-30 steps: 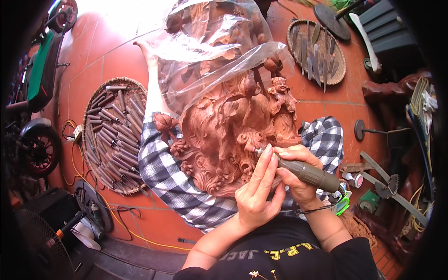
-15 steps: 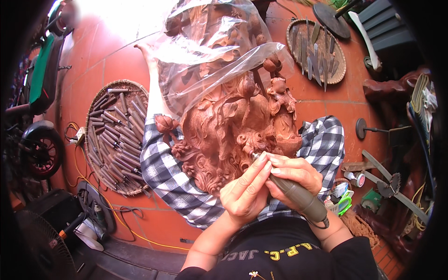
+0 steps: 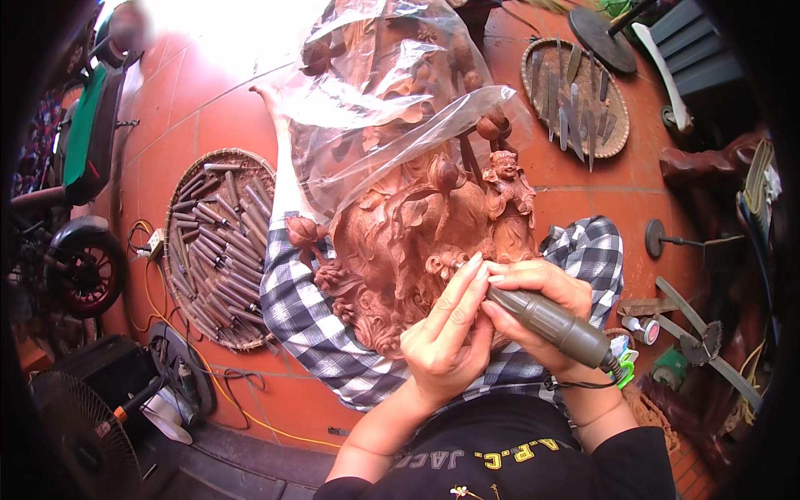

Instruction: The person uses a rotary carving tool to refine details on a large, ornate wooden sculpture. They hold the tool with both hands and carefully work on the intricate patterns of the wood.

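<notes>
A large reddish-brown wood carving (image 3: 392, 258), dense with folds, buds and curls, stands between my legs. My right hand (image 3: 546, 292) wraps round the olive-grey body of a rotary carving tool (image 3: 558, 325), its cord end toward my right forearm. Against the tool's front end, my left hand (image 3: 442, 346) presses its fingers together, their tips meeting those of the right. The tool's tip is hidden behind my fingers, close to a small carved head (image 3: 446, 262). Right of that stands a small carved standing figure (image 3: 508, 196). Clear plastic sheeting (image 3: 375, 117) drapes the carving's far part.
On the left, a round woven tray (image 3: 171, 242) holds many handled chisels. Another tray (image 3: 621, 142) at the far right holds flat blades. A yellow cord (image 3: 242, 408) crosses the tiled floor. A fan (image 3: 83, 425) stands at lower left, a wheel (image 3: 83, 267) above it.
The view has shifted slightly, moving the surroundings rightward and down. The tool's rear end has swung right and up, and its tip has passed out of sight behind my fingers.
</notes>
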Tool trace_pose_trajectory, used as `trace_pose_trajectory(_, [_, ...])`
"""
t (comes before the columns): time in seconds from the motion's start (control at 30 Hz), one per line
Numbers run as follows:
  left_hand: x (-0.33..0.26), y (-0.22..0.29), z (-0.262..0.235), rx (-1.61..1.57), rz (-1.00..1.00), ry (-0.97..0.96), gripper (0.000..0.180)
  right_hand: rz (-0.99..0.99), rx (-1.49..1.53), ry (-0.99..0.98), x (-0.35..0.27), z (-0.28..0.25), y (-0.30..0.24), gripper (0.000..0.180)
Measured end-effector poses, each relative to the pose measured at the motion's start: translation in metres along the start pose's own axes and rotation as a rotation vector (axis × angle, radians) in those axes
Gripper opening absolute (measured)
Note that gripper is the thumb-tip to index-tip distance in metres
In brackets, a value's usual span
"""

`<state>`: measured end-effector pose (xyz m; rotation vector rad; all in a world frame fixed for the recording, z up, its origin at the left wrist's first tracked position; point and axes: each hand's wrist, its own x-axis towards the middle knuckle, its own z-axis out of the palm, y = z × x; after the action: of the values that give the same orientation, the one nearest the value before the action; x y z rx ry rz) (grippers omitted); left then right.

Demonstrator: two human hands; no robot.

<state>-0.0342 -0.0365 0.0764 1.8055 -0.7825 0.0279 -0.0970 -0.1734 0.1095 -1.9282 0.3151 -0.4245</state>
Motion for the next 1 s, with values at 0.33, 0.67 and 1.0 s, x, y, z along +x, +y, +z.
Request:
trace_pose_trajectory(0.33, [-0.001,0.013,-0.002,0.023,-0.086,-0.067,0.048,-0.019,-0.018,-0.044,-0.001,-0.005,0.001,0.030])
trace_pose_trajectory(0.67, [-0.003,0.012,-0.006,0.016,-0.068,-0.065,0.049,-0.038,0.021,-0.020,-0.008,0.001,0.004,0.032])
trace_pose_trajectory(1.0, [-0.030,0.008,-0.023,0.051,0.062,-0.011,0.047,-0.181,0.075,-0.077,-0.026,0.008,-0.001,0.034])
